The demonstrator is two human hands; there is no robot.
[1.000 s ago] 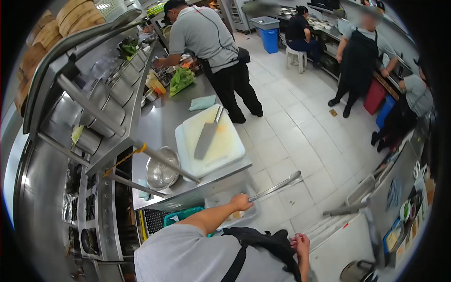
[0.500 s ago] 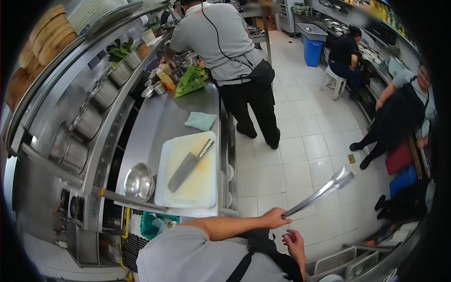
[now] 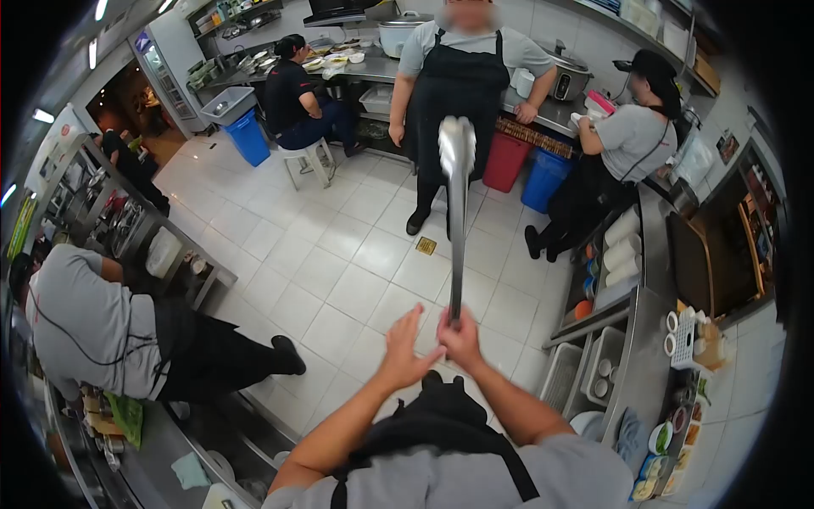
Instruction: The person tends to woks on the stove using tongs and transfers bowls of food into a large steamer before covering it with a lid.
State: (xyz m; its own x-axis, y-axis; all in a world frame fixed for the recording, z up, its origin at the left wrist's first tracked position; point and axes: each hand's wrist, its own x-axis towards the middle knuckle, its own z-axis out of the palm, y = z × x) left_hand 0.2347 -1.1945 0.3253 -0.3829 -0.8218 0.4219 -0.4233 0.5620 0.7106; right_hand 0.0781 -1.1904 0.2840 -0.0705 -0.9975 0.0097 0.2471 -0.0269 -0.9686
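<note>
Metal tongs (image 3: pixel 458 195) stand upright in front of me, their scalloped tips together at the top. My right hand (image 3: pixel 460 339) is wrapped round the lower end of the tongs. Just to the left, my left hand (image 3: pixel 405 352) has its fingers stretched out and holds nothing. Its thumb reaches close to the right hand; whether they touch I cannot tell.
A person in a black apron (image 3: pixel 462 81) faces me beyond the tongs. Another person (image 3: pixel 623 136) stands at the right counter, one sits on a stool (image 3: pixel 307 161), and one bends over the left counter (image 3: pixel 93 331). Containers (image 3: pixel 606 365) line the right side.
The tongs have passed from my left hand to my right and now point upward. My view has turned right, from the cutting board and cleaver toward the other people.
</note>
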